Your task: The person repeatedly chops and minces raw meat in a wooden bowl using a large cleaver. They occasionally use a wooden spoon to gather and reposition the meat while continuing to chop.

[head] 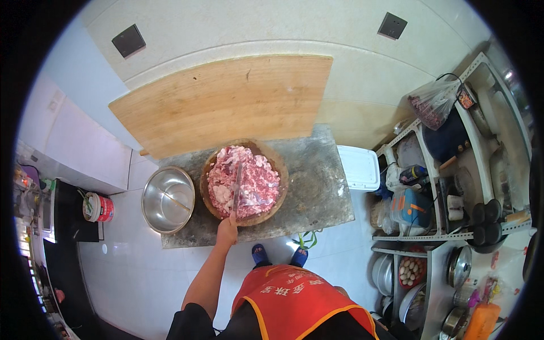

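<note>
My left hand (pixel 227 231) grips the handle of a kitchen knife, probably a cleaver. Its blade (pixel 237 187) is seen nearly edge-on and points away from me, over or in the meat. Under it, a heap of chopped raw meat (pixel 259 185), pink with pale fatty pieces, covers most of a round wooden chopping block (pixel 282 170). Left of the block stands a steel bowl (pixel 163 199) with a thin stick lying across it. My right hand is out of view; only a small patch of skin shows at the right edge of my red apron (pixel 297 293).
The block stands on a worn grey table (pixel 314 191). A large wooden board (pixel 229 102) leans on the wall behind. To the right are a white lidded bin (pixel 359 168) and a crowded shelf rack (pixel 425 237). Green leaves (pixel 309 240) lie by my foot; a bucket (pixel 100 207) stands left.
</note>
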A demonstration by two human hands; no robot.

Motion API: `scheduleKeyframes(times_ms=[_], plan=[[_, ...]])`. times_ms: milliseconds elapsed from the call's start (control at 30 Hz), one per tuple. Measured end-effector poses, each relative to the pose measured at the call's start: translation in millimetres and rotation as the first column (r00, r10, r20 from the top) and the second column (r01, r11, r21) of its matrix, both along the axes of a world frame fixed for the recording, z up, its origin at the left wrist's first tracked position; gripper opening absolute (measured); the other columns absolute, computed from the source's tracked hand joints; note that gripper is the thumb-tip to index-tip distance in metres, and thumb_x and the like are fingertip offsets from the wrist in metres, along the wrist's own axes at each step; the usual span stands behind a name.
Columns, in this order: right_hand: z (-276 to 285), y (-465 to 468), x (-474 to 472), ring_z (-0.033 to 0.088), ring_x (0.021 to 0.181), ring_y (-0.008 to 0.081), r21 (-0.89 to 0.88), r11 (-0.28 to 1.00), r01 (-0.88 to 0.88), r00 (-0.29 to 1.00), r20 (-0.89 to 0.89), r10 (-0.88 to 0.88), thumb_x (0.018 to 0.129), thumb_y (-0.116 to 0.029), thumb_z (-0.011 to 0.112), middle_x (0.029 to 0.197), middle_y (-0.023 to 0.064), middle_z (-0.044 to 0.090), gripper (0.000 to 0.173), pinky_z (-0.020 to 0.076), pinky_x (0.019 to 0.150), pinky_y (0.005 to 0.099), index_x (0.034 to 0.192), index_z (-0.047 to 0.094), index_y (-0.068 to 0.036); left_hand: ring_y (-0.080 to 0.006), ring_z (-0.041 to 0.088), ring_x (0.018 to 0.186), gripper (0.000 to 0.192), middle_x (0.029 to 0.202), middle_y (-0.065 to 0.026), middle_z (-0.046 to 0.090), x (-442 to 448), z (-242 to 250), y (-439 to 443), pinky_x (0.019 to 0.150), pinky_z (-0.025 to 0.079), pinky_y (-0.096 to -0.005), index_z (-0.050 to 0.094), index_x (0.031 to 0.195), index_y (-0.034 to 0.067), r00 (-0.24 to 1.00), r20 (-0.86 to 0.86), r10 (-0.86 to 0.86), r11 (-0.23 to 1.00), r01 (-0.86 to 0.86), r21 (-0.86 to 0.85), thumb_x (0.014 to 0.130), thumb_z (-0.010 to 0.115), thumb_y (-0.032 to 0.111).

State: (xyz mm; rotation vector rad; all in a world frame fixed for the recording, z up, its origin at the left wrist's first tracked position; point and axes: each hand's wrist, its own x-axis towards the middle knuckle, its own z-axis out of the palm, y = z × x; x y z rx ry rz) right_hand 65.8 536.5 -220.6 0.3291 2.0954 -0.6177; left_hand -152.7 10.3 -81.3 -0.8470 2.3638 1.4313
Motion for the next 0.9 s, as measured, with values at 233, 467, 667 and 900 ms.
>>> scheduleKeyframes(times_ms=[233, 467, 667, 900], plan=[[-25, -1, 12, 0.068, 0.101, 0.0338, -0.013, 0.999, 0.032, 0.999, 0.028, -0.032, 0.087, -0.047, 0.061, 0.105, 0.0199, 0.071, 0.047, 0.0521, 0.088, 0.0415, 0.103, 0.074, -0.004, -0.0213, 0.052, 0.043, 0.05, 0.061, -0.0121, 0.052, 27, 2, -1, 0.045, 0.044, -0.0385, 0.057, 0.086, -0.001, 0.985, -0.126, 0.115, 0.989, -0.101, 0.108, 0.105, 0.04, 0.042], [-16, 6, 19, 0.066, 0.102, 0.0357, -0.003, 0.998, -0.066, 0.998, -0.001, 0.066, 0.088, -0.045, 0.059, 0.106, 0.0214, 0.07, 0.048, 0.0515, 0.089, 0.0427, 0.103, 0.073, -0.003, -0.0367, 0.058, 0.066, 0.045, 0.071, -0.0202, 0.059, 27, -2, 18, 0.062, 0.046, -0.0451, 0.058, 0.086, -0.001, 0.957, -0.251, -0.148, 0.914, 0.036, -0.403, 0.104, 0.042, 0.037], [60, -19, -16, 0.066, 0.103, 0.0376, -0.03, 1.0, 0.004, 1.0, -0.018, -0.005, 0.09, -0.049, 0.055, 0.106, 0.0239, 0.07, 0.053, 0.0508, 0.09, 0.0441, 0.104, 0.073, -0.001, -0.0491, 0.06, 0.08, 0.049, 0.083, -0.0289, 0.064, 21, 30, 30, 0.072, 0.045, -0.0529, 0.061, 0.087, -0.002, 0.963, -0.262, -0.059, 0.967, -0.009, -0.254, 0.104, 0.04, 0.038], [51, 3, -4, 0.066, 0.103, 0.037, -0.007, 1.0, -0.002, 1.0, 0.027, 0.002, 0.089, -0.049, 0.055, 0.106, 0.0242, 0.07, 0.054, 0.0507, 0.09, 0.0441, 0.102, 0.073, 0.0, -0.0505, 0.06, 0.087, 0.049, 0.086, -0.0318, 0.062, 10, 23, 29, 0.073, 0.045, -0.0541, 0.062, 0.089, -0.003, 0.964, -0.248, -0.095, 0.969, 0.032, -0.246, 0.103, 0.041, 0.039]])
